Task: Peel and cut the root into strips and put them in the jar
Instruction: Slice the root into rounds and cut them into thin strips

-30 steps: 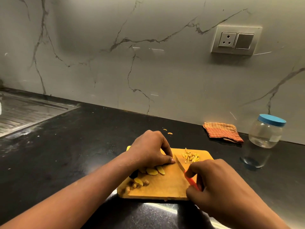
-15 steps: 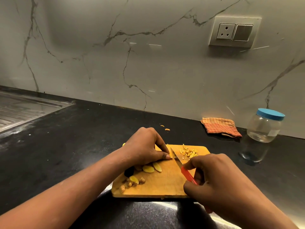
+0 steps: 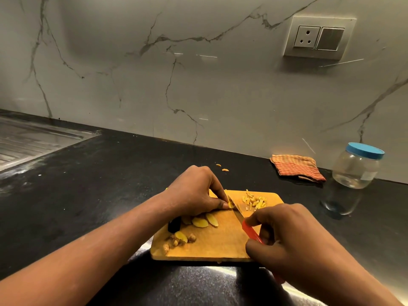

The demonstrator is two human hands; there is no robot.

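Observation:
A wooden cutting board [image 3: 223, 246] lies on the black counter. My left hand [image 3: 194, 193] presses a yellow root slice [image 3: 231, 204] onto the board with its fingertips. My right hand [image 3: 293, 241] grips a red-handled knife [image 3: 242, 219], its blade resting against that slice. Several flat yellow slices [image 3: 204, 221] lie below my left hand. A small heap of cut strips [image 3: 255, 200] sits at the board's far right. Peel scraps and root bits [image 3: 178, 239] lie at the near left. The clear jar with a blue lid [image 3: 356, 166] stands closed at the right, by the wall.
A folded orange striped cloth [image 3: 297, 167] lies left of the jar. A dark object [image 3: 174, 224] pokes out under my left wrist. Two small yellow bits [image 3: 221, 167] lie on the counter behind the board. A steel sink drainboard [image 3: 28, 140] is at far left. A wall socket [image 3: 319, 37] sits above.
My left fingertips have stayed pinned on the slice while the knife blade shifted slightly along it. The view has drifted a little; the board and jar have not moved.

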